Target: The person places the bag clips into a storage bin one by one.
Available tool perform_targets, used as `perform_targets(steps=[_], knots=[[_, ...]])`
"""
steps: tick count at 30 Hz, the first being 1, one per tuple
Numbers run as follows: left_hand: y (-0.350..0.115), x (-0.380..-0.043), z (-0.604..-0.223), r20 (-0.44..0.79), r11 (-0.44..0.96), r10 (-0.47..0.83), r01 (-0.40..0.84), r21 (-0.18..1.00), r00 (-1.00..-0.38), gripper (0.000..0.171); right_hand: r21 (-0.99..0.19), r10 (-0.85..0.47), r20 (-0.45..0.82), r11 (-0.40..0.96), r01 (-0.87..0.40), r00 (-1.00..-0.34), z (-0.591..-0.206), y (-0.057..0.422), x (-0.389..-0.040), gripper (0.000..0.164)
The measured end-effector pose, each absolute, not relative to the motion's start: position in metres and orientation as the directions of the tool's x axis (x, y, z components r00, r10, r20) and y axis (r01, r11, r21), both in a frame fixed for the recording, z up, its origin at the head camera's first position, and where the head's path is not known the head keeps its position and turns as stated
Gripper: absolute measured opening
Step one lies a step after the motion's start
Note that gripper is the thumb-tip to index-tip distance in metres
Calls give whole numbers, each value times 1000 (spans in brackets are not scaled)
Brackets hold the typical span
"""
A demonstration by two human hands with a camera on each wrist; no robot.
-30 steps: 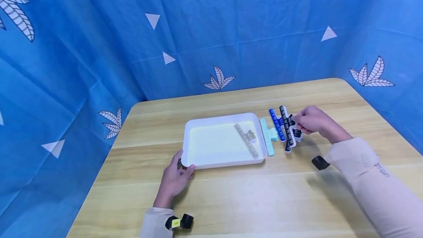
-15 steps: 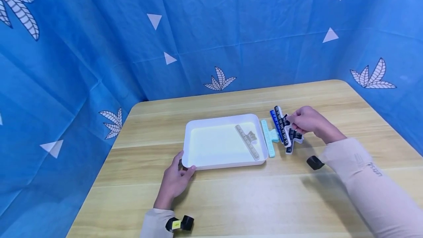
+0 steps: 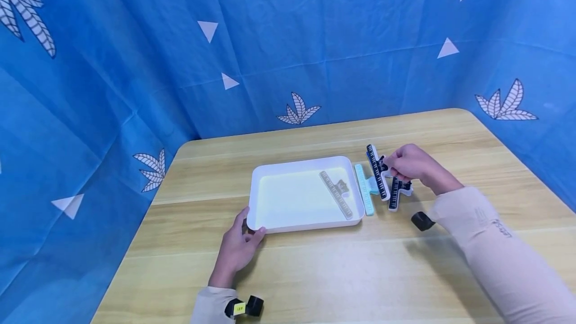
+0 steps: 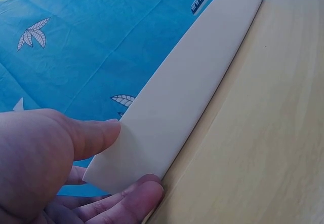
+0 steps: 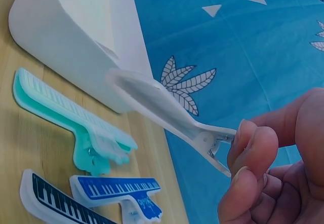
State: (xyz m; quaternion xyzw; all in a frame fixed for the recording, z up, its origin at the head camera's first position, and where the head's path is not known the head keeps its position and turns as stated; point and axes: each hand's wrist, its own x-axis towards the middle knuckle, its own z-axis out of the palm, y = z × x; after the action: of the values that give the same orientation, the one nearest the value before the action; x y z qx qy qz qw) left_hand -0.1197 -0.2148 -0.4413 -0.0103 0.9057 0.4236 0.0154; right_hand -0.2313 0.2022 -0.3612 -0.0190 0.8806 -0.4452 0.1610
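My right hand pinches the handle end of a white clip with a black piano-key strip. The right wrist view shows this clip edge-on, raised over the others. A mint clip lies beside the tray, and another black-keyed clip is below my right hand. The blue clip is mostly hidden under the held one in the head view. My left hand grips the near left corner of the white tray, thumb on its rim. Inside the tray lies a grey clip.
The wooden table has a blue patterned cloth hanging behind and at its sides. The loose clips lie close to the tray's right wall.
My right hand has moved left with the black-and-white clip, from over the other black clip to over the blue one. The left hand keeps its hold on the tray.
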Motion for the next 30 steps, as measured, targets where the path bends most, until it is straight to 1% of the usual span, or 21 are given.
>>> perform_targets(steps=[5, 13, 26, 30], knots=[[-219, -116, -442, -40, 645, -16, -41, 763, -999, 75, -790, -195, -284, 602, 114, -939, -363, 195, -232, 32], [-217, -117, -441, -47, 621, 3, -35, 783, -999, 74, -791, -184, -300, 597, 136, -936, -366, 192, -233, 30], [-215, -120, -439, -47, 586, -13, -46, 809, -999, 74, -818, -217, -267, 567, 102, -939, -363, 185, -237, 32], [-214, -120, -439, -46, 573, -5, -41, 819, -999, 74, -810, -210, -270, 577, 104, -940, -364, 182, -239, 32]])
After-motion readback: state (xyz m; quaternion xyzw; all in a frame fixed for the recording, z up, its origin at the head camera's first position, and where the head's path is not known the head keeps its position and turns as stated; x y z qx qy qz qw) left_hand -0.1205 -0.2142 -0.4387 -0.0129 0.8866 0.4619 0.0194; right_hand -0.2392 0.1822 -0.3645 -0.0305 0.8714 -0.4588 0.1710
